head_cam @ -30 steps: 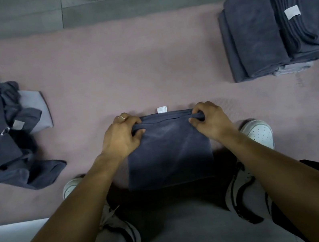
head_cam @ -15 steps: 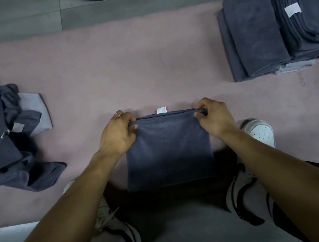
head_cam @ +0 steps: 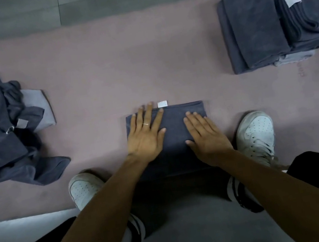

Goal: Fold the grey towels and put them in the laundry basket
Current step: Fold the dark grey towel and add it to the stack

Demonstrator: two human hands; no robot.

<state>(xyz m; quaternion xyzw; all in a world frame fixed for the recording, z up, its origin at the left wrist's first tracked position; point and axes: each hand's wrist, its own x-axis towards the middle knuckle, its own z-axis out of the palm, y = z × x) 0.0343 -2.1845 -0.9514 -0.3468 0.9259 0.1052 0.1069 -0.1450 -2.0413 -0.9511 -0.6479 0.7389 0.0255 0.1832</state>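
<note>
Lying flat under left hand point(head_cam: 146, 135) and right hand point(head_cam: 205, 134): folded grey towel point(head_cam: 175, 122).

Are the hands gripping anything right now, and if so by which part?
Nothing is gripped. The left hand and right hand lie flat, fingers straight, on top of the folded grey towel.

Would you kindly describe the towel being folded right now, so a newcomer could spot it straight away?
On the pink mat, look at the near middle, between the two white shoes. The folded towel lies flat there under the left hand and the right hand. Unlike the crumpled heap at left and the tall stack at right, it is single, with a white tag at its far edge.
</note>
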